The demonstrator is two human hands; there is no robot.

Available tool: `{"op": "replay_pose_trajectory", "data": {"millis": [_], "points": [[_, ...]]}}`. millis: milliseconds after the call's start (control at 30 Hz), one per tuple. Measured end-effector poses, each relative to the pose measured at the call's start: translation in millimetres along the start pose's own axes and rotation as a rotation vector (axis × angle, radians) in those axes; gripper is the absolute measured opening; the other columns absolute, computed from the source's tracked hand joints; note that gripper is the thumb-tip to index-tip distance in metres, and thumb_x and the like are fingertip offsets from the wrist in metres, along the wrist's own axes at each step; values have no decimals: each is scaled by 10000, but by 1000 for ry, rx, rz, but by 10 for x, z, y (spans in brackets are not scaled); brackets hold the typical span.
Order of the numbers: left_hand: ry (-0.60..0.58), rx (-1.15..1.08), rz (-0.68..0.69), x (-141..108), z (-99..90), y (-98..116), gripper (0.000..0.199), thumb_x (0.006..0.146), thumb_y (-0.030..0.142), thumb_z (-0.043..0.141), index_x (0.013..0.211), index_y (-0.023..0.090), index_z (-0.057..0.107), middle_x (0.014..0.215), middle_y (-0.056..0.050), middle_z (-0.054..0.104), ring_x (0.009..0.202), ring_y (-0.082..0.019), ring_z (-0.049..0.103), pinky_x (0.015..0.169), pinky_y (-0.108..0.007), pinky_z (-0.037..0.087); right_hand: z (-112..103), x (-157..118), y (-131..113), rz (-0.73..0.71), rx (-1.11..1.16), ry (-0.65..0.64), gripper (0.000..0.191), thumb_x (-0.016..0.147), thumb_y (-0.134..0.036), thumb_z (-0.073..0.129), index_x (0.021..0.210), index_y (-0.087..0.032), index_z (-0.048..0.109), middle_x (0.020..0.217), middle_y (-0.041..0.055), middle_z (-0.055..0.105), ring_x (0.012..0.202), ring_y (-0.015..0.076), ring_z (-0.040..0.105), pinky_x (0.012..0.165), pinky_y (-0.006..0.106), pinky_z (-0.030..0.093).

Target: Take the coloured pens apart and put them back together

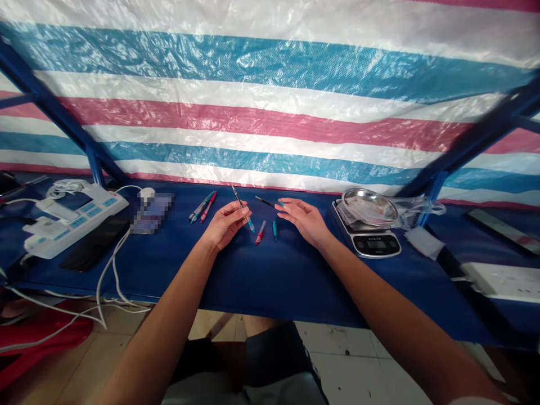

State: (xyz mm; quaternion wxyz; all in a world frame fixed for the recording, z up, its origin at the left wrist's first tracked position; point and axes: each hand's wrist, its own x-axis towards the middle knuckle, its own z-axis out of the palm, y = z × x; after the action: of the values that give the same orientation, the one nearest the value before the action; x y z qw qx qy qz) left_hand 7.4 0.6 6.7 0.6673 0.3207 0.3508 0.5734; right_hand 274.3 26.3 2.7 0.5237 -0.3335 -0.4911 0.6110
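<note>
Grip of left hand (226, 226) pinched on teal-ended pen piece (252, 225), right hand (307, 221) pinching slim dark rod (265, 201)

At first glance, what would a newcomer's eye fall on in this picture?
The shiny blue, white and red striped sheet fills the upper view, behind the blue table. Near the centre, the left hand holds a slim pen piece and the right hand a thin dark rod. To their right, a metal dish gleams atop a digital scale.
</note>
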Motion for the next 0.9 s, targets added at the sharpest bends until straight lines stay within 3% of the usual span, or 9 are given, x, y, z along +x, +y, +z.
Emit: {"op": "replay_pose_trajectory", "data": {"millis": [200,333,500,700,900], "points": [[13,62,-33,1,17,-13,422,633,259,1054,977,191,818,926,-14,783,873,-150,751,879,-276,557,-31,-9,-33,160,221,-24,358,916,-398,880,1224,-244,784,1297,84,798,1411,282,660,1143,390,609],[-12,139,-18,-1,19,-38,428,648,292,1046,1000,176,832,964,-47,797,898,-185,763,963,-346,554,-11,-25,-34,178,260,-44,285,961,-394,833,1179,-218,778,1309,101,795,1431,269,644,1131,351,622],[-81,265,16,-15,34,-77,404,672,344,1031,979,169,833,998,-69,803,893,-196,745,953,-370,555,17,-60,-61,149,280,-118,348,867,-227,908,1193,-226,786,1388,73,765,1445,236,630,1115,265,606],[-181,404,10,-39,44,-95,405,682,361,1026,985,188,819,1092,-78,817,924,-199,742,942,-354,555,44,-90,-7,231,211,-102,372,872,-351,908,1220,-273,800,1253,66,810,1116,235,795,817,292,675],[-204,463,-46,-74,73,-70,458,697,400,1017,1048,179,823,1002,-90,826,843,-207,746,845,-348,575,80,-76,1,179,196,-53,364,811,-395,949,1145,-303,835,1089,29,784,884,169,721,712,302,585]]}}
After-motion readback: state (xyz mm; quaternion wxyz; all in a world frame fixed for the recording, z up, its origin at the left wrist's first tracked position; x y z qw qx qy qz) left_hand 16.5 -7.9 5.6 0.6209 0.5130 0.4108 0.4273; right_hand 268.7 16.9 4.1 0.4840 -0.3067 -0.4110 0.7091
